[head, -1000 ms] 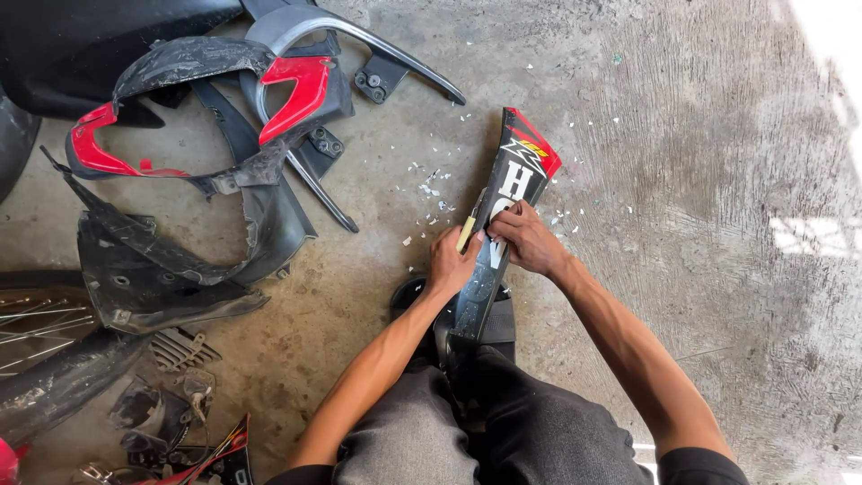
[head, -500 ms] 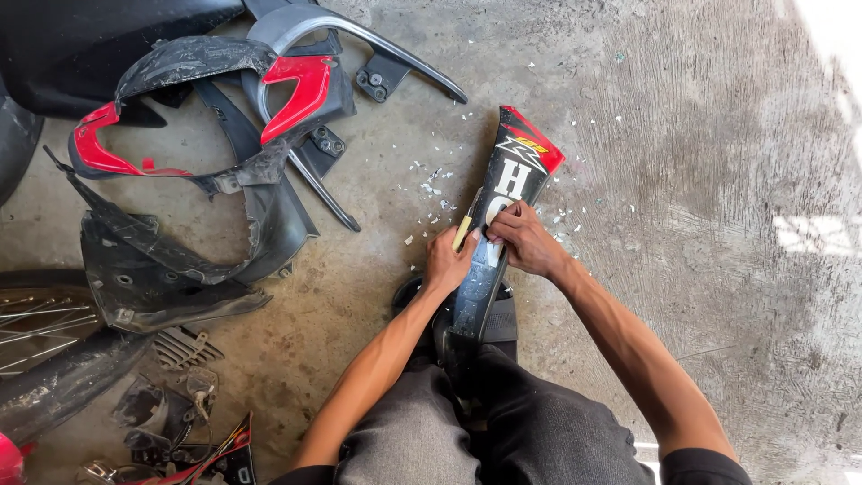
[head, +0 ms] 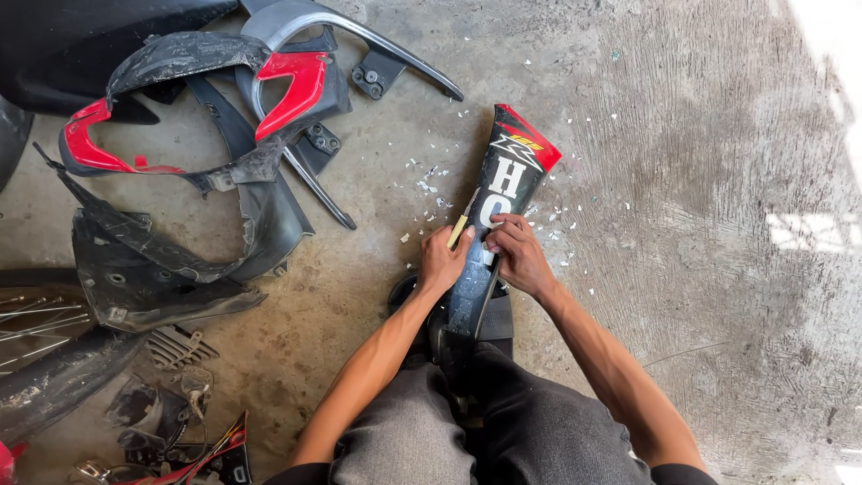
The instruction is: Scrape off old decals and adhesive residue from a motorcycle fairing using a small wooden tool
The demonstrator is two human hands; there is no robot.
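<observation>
Propping the panel (head: pixel 496 216) upright on the floor (head: pixel 700 224), between the knees, it is pinched by the right hand (head: pixel 521 256); a blade (head: pixel 461 226) is gripped in the left hand (head: pixel 443 260). A slip could cut the fingers or gouge the paint.

Left hand (head: pixel 443 260) fisted, right hand (head: pixel 519 253) curled, apparently touching; forearms converging.

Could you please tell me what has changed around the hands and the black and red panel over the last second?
Very little. The left hand keeps its grip on the thin yellow-handled tool at the edge of the long black and red plastic fairing panel, and the right hand stays pressed on the panel's white lettering. Neither took hold of or let go of anything. The white flakes on the concrete floor and the pile of fairing parts stayed put.
</observation>
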